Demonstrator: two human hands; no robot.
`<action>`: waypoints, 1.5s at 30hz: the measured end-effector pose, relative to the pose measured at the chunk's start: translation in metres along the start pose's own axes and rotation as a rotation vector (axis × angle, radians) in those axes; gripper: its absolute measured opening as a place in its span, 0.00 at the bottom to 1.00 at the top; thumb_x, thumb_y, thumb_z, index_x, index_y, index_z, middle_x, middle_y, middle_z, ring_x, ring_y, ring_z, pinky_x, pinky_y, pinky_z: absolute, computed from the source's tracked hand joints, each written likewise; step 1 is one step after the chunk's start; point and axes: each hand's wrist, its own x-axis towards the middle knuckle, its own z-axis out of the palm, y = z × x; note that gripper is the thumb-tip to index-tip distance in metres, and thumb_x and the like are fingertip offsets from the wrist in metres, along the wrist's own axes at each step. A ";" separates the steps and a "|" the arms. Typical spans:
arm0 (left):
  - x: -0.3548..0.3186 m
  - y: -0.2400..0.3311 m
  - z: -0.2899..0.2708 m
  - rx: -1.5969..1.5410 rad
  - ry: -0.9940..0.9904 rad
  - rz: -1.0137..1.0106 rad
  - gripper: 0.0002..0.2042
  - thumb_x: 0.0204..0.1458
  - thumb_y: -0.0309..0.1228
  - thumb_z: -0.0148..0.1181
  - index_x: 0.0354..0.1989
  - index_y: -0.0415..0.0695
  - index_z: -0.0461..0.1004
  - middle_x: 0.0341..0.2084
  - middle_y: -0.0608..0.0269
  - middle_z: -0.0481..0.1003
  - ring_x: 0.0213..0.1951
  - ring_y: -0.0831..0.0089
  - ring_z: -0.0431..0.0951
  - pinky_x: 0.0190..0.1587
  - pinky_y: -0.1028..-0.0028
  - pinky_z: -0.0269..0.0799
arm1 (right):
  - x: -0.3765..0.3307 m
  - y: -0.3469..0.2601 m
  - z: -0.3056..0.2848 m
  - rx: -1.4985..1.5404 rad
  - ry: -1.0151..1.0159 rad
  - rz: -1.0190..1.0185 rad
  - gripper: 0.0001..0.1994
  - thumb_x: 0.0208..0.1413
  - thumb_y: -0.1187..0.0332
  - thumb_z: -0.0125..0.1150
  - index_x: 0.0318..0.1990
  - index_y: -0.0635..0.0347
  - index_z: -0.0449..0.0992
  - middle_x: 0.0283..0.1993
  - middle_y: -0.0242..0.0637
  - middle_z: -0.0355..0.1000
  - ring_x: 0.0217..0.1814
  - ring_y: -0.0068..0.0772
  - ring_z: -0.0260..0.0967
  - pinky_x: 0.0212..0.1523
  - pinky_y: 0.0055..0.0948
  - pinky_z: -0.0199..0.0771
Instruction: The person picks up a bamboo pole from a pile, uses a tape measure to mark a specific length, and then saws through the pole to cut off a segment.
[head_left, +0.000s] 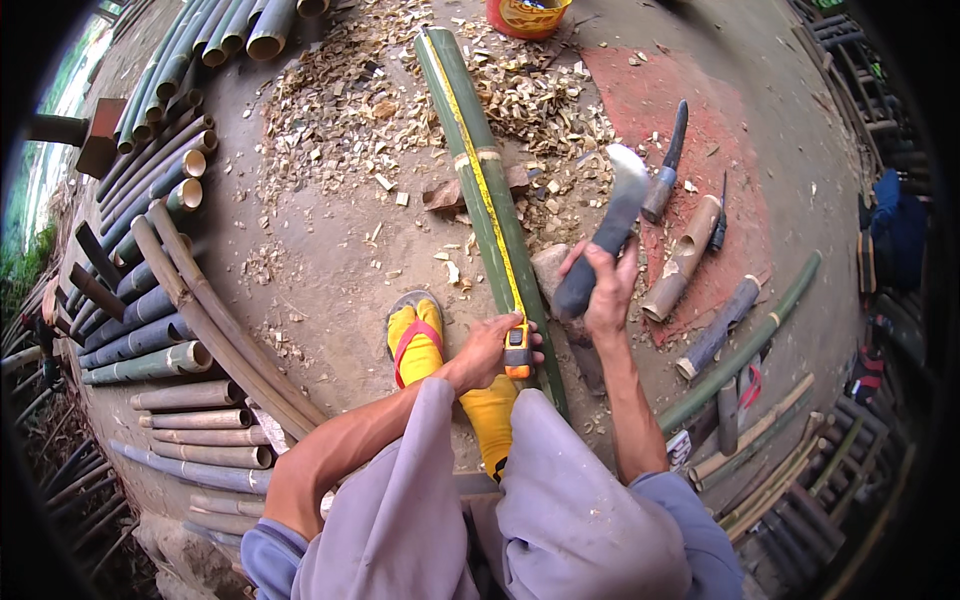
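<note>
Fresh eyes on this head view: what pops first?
The long green bamboo pole mid-picture, with bright yellow measuring tape along it from the orange-and-black case in the left hand. Next, right of it, the curved, dark-handled knife in the right hand.

Bamboo wkshp, wood chips [340, 130] on flr [330, 290], stacked poles [147, 363] at L, tape meas. [517, 350], curved knife [618, 205]

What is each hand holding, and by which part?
The left hand holds a tape measure by its case; the right hand a curved knife by its handle.
</note>
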 end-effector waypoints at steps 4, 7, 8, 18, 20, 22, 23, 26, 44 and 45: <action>0.003 -0.001 -0.001 -0.013 0.005 -0.006 0.15 0.61 0.39 0.44 0.42 0.39 0.68 0.31 0.55 0.75 0.27 0.61 0.79 0.27 0.67 0.77 | -0.027 0.019 -0.001 -0.281 -0.112 0.085 0.11 0.56 0.68 0.52 0.43 0.62 0.63 0.24 0.33 0.68 0.23 0.21 0.68 0.22 0.25 0.70; 0.004 -0.003 -0.004 -0.047 0.003 -0.023 0.15 0.61 0.39 0.44 0.42 0.38 0.68 0.30 0.55 0.75 0.26 0.61 0.79 0.26 0.67 0.77 | -0.038 0.014 -0.004 -0.663 -0.194 0.100 0.11 0.57 0.67 0.52 0.42 0.64 0.62 0.23 0.43 0.69 0.24 0.40 0.72 0.24 0.36 0.70; 0.004 -0.003 -0.004 -0.060 0.001 -0.032 0.15 0.61 0.39 0.45 0.41 0.38 0.69 0.30 0.55 0.75 0.26 0.61 0.79 0.26 0.68 0.77 | -0.042 0.017 -0.006 -0.702 -0.199 0.080 0.11 0.57 0.68 0.52 0.42 0.64 0.62 0.23 0.47 0.69 0.25 0.45 0.72 0.24 0.38 0.69; -0.001 0.004 0.001 -0.017 0.018 -0.009 0.16 0.60 0.39 0.47 0.39 0.36 0.70 0.28 0.55 0.76 0.25 0.62 0.79 0.25 0.69 0.77 | -0.073 0.007 -0.014 -0.801 -0.292 0.205 0.09 0.58 0.71 0.50 0.42 0.65 0.60 0.25 0.54 0.71 0.29 0.54 0.74 0.25 0.43 0.71; -0.002 0.004 0.001 0.002 0.010 0.015 0.16 0.60 0.39 0.47 0.39 0.36 0.70 0.28 0.54 0.76 0.25 0.62 0.79 0.25 0.69 0.78 | -0.075 0.008 -0.013 -0.766 -0.291 0.211 0.09 0.58 0.71 0.50 0.42 0.66 0.59 0.25 0.54 0.72 0.28 0.52 0.75 0.23 0.41 0.72; -0.003 0.004 0.002 0.001 0.024 0.025 0.15 0.59 0.39 0.47 0.39 0.36 0.70 0.29 0.54 0.76 0.25 0.62 0.79 0.25 0.69 0.78 | -0.074 0.007 -0.009 -0.710 -0.281 0.244 0.10 0.58 0.72 0.50 0.41 0.66 0.59 0.25 0.53 0.72 0.27 0.49 0.75 0.21 0.39 0.74; -0.003 0.004 0.002 0.001 0.028 0.029 0.15 0.59 0.38 0.47 0.39 0.36 0.70 0.29 0.53 0.76 0.25 0.62 0.79 0.26 0.69 0.78 | -0.073 0.006 -0.008 -0.710 -0.281 0.251 0.10 0.58 0.72 0.50 0.41 0.66 0.59 0.25 0.53 0.72 0.26 0.49 0.75 0.21 0.38 0.74; -0.003 0.003 0.001 0.007 0.016 0.042 0.16 0.59 0.38 0.48 0.39 0.35 0.70 0.29 0.53 0.76 0.25 0.62 0.80 0.25 0.69 0.78 | -0.071 0.004 -0.006 -0.706 -0.282 0.272 0.09 0.58 0.72 0.50 0.41 0.66 0.58 0.25 0.53 0.71 0.25 0.47 0.75 0.19 0.37 0.74; -0.003 0.002 0.002 0.020 0.060 0.066 0.15 0.60 0.38 0.47 0.38 0.36 0.70 0.28 0.54 0.76 0.24 0.62 0.80 0.25 0.70 0.78 | -0.069 0.016 -0.011 -0.740 -0.276 0.229 0.10 0.57 0.70 0.51 0.40 0.66 0.60 0.21 0.55 0.69 0.24 0.53 0.73 0.19 0.45 0.68; -0.002 0.003 0.002 0.003 0.049 0.051 0.15 0.60 0.38 0.46 0.38 0.36 0.70 0.28 0.54 0.76 0.24 0.62 0.79 0.25 0.69 0.77 | -0.067 0.018 -0.015 -0.755 -0.279 0.206 0.10 0.57 0.69 0.51 0.40 0.66 0.61 0.21 0.55 0.69 0.25 0.55 0.73 0.20 0.47 0.68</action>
